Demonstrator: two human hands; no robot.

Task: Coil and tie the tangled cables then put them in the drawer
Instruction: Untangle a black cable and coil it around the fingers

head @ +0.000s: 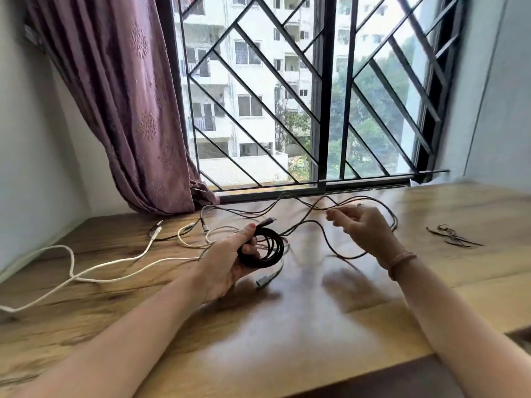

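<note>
Head view: our left hand (pixel 230 262) grips the black coil (pixel 265 248) above the table (pixel 287 326); our right hand (pixel 362 225) pinches its loose tail (pixel 316 225). Light and floppy, the cable likely springs open, so we should hold across the loops.

Left hand (pixel 230 262) is out over the middle of the desk (pixel 301 326), holding a coil of cable (pixel 265 248) above it. The right hand (pixel 363 228) sits further right and a little farther back, pinching a loose cable (pixel 304 222) that runs from the coil and loops toward the window (pixel 316 96) behind. Another cable (pixel 86 271) trails across the desk's left side. Far right, a bunch of ties (pixel 454 237) lies on the desk. The curtain (pixel 129 96) hangs at back left.
</note>
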